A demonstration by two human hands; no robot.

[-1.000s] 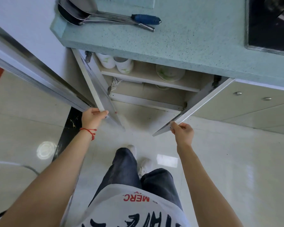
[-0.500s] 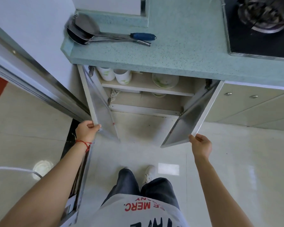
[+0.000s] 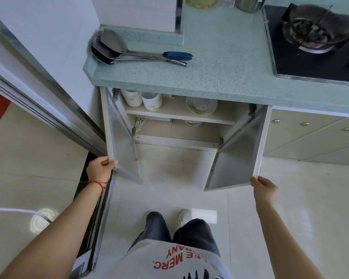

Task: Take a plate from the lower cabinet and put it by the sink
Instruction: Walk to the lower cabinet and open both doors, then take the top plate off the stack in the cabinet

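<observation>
Both arms reach forward and down toward the open lower cabinet (image 3: pixel 179 125). The left hand (image 3: pixel 99 167) curls its fingers over the outer edge of the cabinet's left door; the right hand (image 3: pixel 265 189) pinches the lower outer corner of its right door.

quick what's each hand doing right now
left hand: closed on the left cabinet door
right hand: closed on the right cabinet door
</observation>
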